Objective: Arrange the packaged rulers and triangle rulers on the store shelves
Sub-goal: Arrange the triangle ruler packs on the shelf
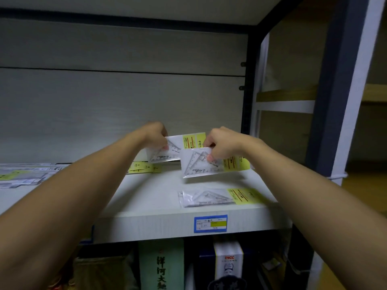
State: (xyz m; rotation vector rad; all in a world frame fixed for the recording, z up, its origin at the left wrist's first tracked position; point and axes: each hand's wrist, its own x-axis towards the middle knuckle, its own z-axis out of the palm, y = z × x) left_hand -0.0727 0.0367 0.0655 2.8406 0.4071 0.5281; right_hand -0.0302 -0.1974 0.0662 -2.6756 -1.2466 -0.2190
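Observation:
My left hand (156,133) pinches a packaged triangle ruler (184,146), clear with a yellow header, held above the white shelf (159,195). My right hand (223,143) pinches a second triangle ruler pack (201,164) just in front of and overlapping the first. A third triangle ruler pack (217,197) lies flat near the shelf's front edge. Another yellow-labelled pack (144,167) lies farther back, partly hidden by my left arm. Several packaged rulers (25,174) lie in a pile at the shelf's left.
A blue price label (210,223) is stuck on the shelf's front edge. Below the shelf stand a green box (161,266) and a white bag (228,264). A dark upright post (333,86) bounds the shelf on the right.

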